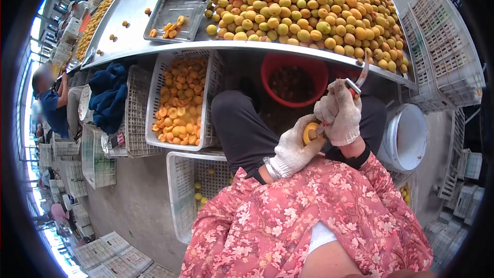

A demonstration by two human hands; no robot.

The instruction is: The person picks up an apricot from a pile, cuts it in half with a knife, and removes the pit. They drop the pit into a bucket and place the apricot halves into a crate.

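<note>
Head view: the white-gloved left hand (291, 150) cups a round yellow-orange apricot (307, 135) near the lap; the white-gloved right hand (338, 116) closes around a slender metal tool (353, 86), partly hidden, beside the fruit. The fruit is probably light, soft, easily bruised and slippery where juicy, best held lightly by its rounded sides.

Pink-red smock (309, 216), patterned with cream and pale pink blossoms and dark sprigs, full-sleeved; black cuffs at both wrists. Whitish knit work gloves (289, 153), soiled at the fingers. Dark trousers (242, 126), plain. White inner garment (321, 236), partly seen, lower centre of the frame.
</note>
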